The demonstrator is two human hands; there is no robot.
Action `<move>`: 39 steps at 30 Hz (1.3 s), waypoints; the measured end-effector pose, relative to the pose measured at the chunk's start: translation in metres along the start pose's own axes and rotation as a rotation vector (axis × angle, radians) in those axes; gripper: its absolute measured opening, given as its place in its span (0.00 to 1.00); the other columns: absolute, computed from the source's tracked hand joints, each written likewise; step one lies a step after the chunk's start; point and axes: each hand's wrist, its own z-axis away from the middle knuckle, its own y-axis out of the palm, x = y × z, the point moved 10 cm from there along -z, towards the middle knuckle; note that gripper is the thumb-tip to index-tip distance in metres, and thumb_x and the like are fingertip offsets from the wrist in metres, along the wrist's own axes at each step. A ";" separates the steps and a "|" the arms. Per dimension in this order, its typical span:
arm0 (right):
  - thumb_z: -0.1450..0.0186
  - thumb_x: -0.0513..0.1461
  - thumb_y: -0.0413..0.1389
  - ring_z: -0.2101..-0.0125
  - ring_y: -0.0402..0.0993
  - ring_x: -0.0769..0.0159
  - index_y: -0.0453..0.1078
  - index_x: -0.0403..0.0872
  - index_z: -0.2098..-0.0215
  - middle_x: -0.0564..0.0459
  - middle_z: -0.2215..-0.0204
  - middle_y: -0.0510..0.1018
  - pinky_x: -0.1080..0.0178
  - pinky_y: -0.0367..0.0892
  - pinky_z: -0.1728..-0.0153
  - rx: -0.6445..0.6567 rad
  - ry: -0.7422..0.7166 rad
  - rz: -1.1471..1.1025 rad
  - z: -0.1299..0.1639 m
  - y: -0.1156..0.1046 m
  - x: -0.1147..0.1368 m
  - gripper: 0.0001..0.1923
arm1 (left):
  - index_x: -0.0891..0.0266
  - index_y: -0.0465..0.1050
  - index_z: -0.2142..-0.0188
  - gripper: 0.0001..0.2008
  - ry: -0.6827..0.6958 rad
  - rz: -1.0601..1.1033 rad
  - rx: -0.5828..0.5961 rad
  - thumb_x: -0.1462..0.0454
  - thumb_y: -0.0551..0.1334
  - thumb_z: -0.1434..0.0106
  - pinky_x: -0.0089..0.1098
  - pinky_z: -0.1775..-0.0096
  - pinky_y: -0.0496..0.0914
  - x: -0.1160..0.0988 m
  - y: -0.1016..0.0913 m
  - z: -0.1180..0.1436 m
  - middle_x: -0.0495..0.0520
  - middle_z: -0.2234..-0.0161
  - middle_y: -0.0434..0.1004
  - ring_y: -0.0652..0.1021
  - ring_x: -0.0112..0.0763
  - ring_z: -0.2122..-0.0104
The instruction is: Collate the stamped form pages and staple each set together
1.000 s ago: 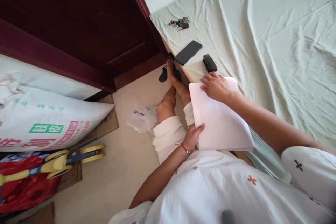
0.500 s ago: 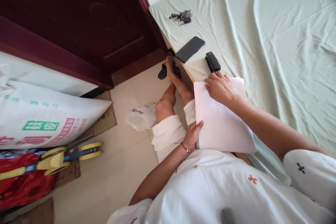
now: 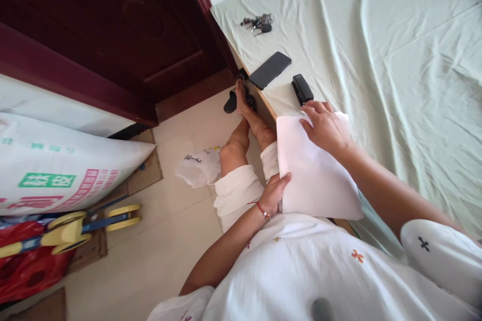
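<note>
White sheets of paper (image 3: 314, 170) lie across my lap and the edge of the bed, how many I cannot tell. With the thumb on top and the fingers underneath, my left hand (image 3: 276, 193) grips their near left edge. My right hand (image 3: 327, 126) rests palm down on the far part of the paper, fingers stretched out and a little apart. Just beyond its fingertips sits a black stapler (image 3: 302, 90) on the sheet. A black phone (image 3: 270, 70) lies farther off at the bed's edge.
A bunch of keys (image 3: 259, 23) lies on the pale green bedsheet (image 3: 410, 60). A plastic bag (image 3: 199, 166) is on the floor beside my legs. To the left are a large printed sack (image 3: 68, 160), a yellow and blue wheeled toy (image 3: 71, 233) and a dark red door (image 3: 113, 25).
My right hand has shifted slightly over the paper, its thumb moving right, away from the left edge. My left hand keeps its grip. The whole view has moved a little.
</note>
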 end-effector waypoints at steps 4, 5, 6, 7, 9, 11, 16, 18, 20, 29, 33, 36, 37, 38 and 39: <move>0.29 0.46 0.49 0.42 0.65 0.40 0.66 0.45 0.36 0.37 0.38 0.69 0.41 0.66 0.45 -0.071 0.153 -0.014 0.038 -0.015 -0.045 0.26 | 0.65 0.82 0.57 0.25 -0.029 0.088 0.020 0.54 0.77 0.52 0.51 0.41 0.70 -0.008 -0.003 0.005 0.63 0.56 0.86 0.81 0.55 0.48; 0.29 0.46 0.49 0.43 0.66 0.40 0.65 0.45 0.35 0.37 0.38 0.69 0.41 0.65 0.45 -0.077 0.181 -0.010 0.050 -0.017 -0.054 0.27 | 0.65 0.82 0.56 0.25 -0.042 0.120 0.030 0.56 0.77 0.53 0.51 0.40 0.69 -0.010 -0.003 0.006 0.62 0.55 0.85 0.80 0.55 0.47; 0.29 0.46 0.50 0.44 0.67 0.40 0.65 0.46 0.35 0.37 0.39 0.69 0.40 0.65 0.45 -0.082 0.206 -0.003 0.061 -0.019 -0.061 0.27 | 0.64 0.82 0.55 0.26 -0.052 0.148 0.039 0.57 0.77 0.53 0.51 0.39 0.68 -0.012 -0.003 0.006 0.62 0.53 0.85 0.80 0.54 0.47; 0.30 0.47 0.50 0.45 0.68 0.40 0.65 0.46 0.36 0.36 0.40 0.70 0.40 0.65 0.46 -0.085 0.232 0.005 0.072 -0.020 -0.067 0.27 | 0.64 0.81 0.54 0.26 -0.058 0.169 0.046 0.58 0.77 0.53 0.50 0.38 0.68 -0.014 -0.002 0.006 0.62 0.52 0.84 0.79 0.54 0.46; 0.30 0.48 0.50 0.47 0.70 0.41 0.67 0.46 0.37 0.36 0.44 0.74 0.42 0.66 0.49 -0.070 0.281 0.015 0.090 -0.020 -0.074 0.26 | 0.63 0.81 0.54 0.24 -0.061 0.188 0.038 0.58 0.75 0.51 0.50 0.37 0.67 -0.017 -0.002 0.003 0.61 0.50 0.84 0.79 0.53 0.44; 0.29 0.49 0.49 0.52 0.72 0.43 0.68 0.47 0.39 0.38 0.50 0.78 0.46 0.68 0.55 -0.029 0.375 0.004 0.104 -0.018 -0.079 0.25 | 0.63 0.81 0.56 0.22 -0.045 0.182 -0.006 0.58 0.75 0.50 0.49 0.38 0.68 -0.019 -0.003 -0.002 0.61 0.52 0.84 0.79 0.52 0.45; 0.31 0.49 0.51 0.66 0.76 0.52 0.74 0.49 0.53 0.46 0.62 0.82 0.56 0.62 0.67 0.124 0.593 -0.063 0.122 -0.005 -0.090 0.17 | 0.64 0.81 0.63 0.22 0.050 0.113 -0.135 0.54 0.78 0.54 0.48 0.41 0.70 -0.024 -0.006 -0.008 0.61 0.60 0.86 0.82 0.51 0.50; 0.34 0.47 0.54 0.67 0.76 0.55 0.74 0.49 0.59 0.48 0.65 0.82 0.57 0.62 0.68 0.140 0.618 -0.119 0.127 -0.002 -0.095 0.13 | 0.65 0.81 0.63 0.23 0.071 0.074 -0.133 0.51 0.77 0.53 0.47 0.42 0.70 -0.026 -0.005 -0.007 0.61 0.60 0.86 0.82 0.50 0.51; 0.35 0.46 0.55 0.68 0.75 0.58 0.72 0.50 0.63 0.50 0.67 0.82 0.59 0.62 0.68 0.149 0.627 -0.226 0.132 0.001 -0.099 0.10 | 0.65 0.81 0.61 0.25 0.081 0.025 -0.113 0.50 0.77 0.51 0.46 0.43 0.70 -0.027 -0.003 -0.005 0.61 0.60 0.86 0.83 0.48 0.52; 0.33 0.46 0.57 0.62 0.75 0.61 0.71 0.50 0.64 0.48 0.55 0.78 0.59 0.69 0.60 0.079 0.435 -0.598 0.147 -0.007 -0.085 0.09 | 0.61 0.79 0.53 0.21 0.226 -0.320 -0.043 0.48 0.66 0.36 0.38 0.44 0.70 -0.045 0.000 0.009 0.56 0.53 0.84 0.80 0.41 0.50; 0.34 0.48 0.62 0.62 0.75 0.64 0.70 0.50 0.64 0.50 0.58 0.79 0.62 0.71 0.60 0.054 0.546 -1.049 0.148 0.003 -0.083 0.12 | 0.61 0.79 0.53 0.20 0.329 -0.541 -0.009 0.48 0.60 0.30 0.36 0.46 0.70 -0.078 0.008 0.031 0.55 0.52 0.83 0.79 0.39 0.52; 0.37 0.49 0.66 0.62 0.78 0.62 0.72 0.52 0.56 0.52 0.63 0.81 0.62 0.73 0.59 0.047 0.666 -1.407 0.149 0.017 -0.079 0.16 | 0.61 0.81 0.56 0.21 0.384 -0.704 0.116 0.49 0.56 0.28 0.37 0.53 0.73 -0.097 0.023 0.045 0.54 0.64 0.83 0.79 0.39 0.61; 0.39 0.50 0.68 0.60 0.79 0.61 0.73 0.52 0.53 0.51 0.61 0.82 0.59 0.74 0.57 0.059 0.691 -1.498 0.149 0.021 -0.077 0.20 | 0.61 0.81 0.57 0.21 0.413 -0.731 0.153 0.49 0.57 0.28 0.37 0.54 0.74 -0.104 0.029 0.047 0.53 0.68 0.82 0.79 0.39 0.63; 0.41 0.51 0.69 0.59 0.80 0.58 0.73 0.52 0.51 0.49 0.59 0.83 0.56 0.75 0.55 0.080 0.702 -1.566 0.148 0.025 -0.074 0.24 | 0.61 0.81 0.58 0.20 0.450 -0.746 0.179 0.49 0.57 0.29 0.38 0.55 0.75 -0.112 0.034 0.047 0.53 0.71 0.80 0.79 0.40 0.64; 0.43 0.52 0.70 0.57 0.80 0.55 0.75 0.52 0.50 0.48 0.57 0.83 0.53 0.75 0.54 0.097 0.695 -1.603 0.146 0.027 -0.073 0.27 | 0.61 0.81 0.58 0.20 0.495 -0.750 0.189 0.50 0.58 0.29 0.39 0.55 0.75 -0.120 0.039 0.045 0.53 0.72 0.79 0.79 0.42 0.63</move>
